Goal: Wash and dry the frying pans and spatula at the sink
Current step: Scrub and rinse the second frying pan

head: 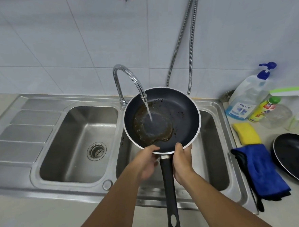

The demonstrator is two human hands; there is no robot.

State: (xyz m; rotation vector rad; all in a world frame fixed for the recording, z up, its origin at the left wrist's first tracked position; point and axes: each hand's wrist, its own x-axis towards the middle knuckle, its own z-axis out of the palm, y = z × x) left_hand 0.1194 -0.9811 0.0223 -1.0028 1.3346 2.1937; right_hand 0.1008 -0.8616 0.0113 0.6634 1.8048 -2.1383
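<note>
A dark frying pan (179,118) with a white rim and a black handle is held over the right sink basin (213,155). Water from the curved chrome faucet (125,76) runs into it, and brownish greasy water pools on its left side. My left hand (146,161) grips the pan's near rim left of the handle. On the other side of the handle, my right hand (182,160) grips the same rim. A second dark frying pan (297,158) lies on the counter at the right edge. No spatula is in view.
The left basin (72,136) has a round drain strainer, with a ribbed draining board (22,133) beside it. On the right counter lie a blue cloth (260,169), a yellow sponge (247,133), a pump soap bottle (246,97), a smaller detergent bottle (263,110). A metal hose (189,39) hangs on the tiled wall.
</note>
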